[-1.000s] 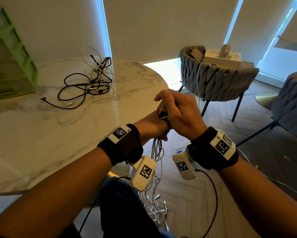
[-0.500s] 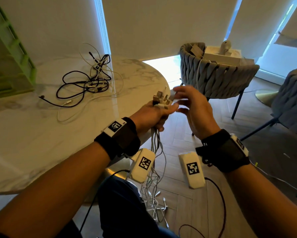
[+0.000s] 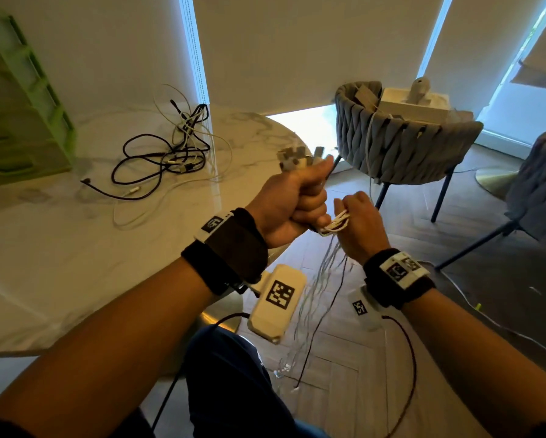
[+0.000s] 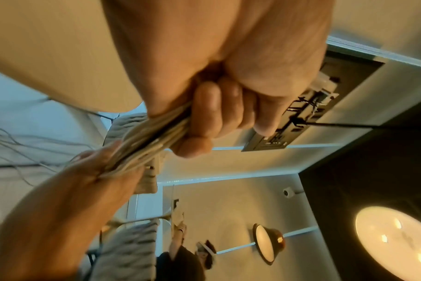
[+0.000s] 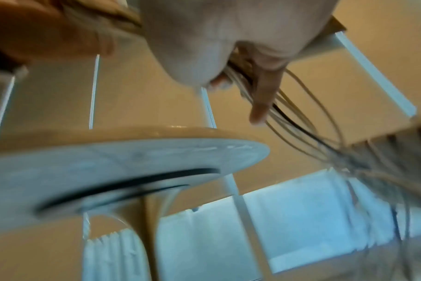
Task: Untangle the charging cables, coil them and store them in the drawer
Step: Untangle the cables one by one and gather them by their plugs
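Left hand (image 3: 292, 200), raised beyond the worktop (image 3: 60, 248) edge, clenched around a bundle of white charging cables (image 3: 336, 223); connector plugs (image 3: 294, 156) project from the top of the fist at 12 o'clock. Right hand (image 3: 358, 227), just beside the left at its 4 o'clock, fingers curled around the same bundle directly below the fist; in the blurred right wrist view one finger appears extended along the strands. Below both hands the loose cable lengths hang toward the wooden floor (image 3: 344, 390). A second tangle of black and white cables (image 3: 167, 156) lies on the worktop at 10 o'clock from the hands, with a green drawer unit (image 3: 22, 121) at its 9 o'clock. A grey woven chair (image 3: 401, 143) stands at 1 o'clock.
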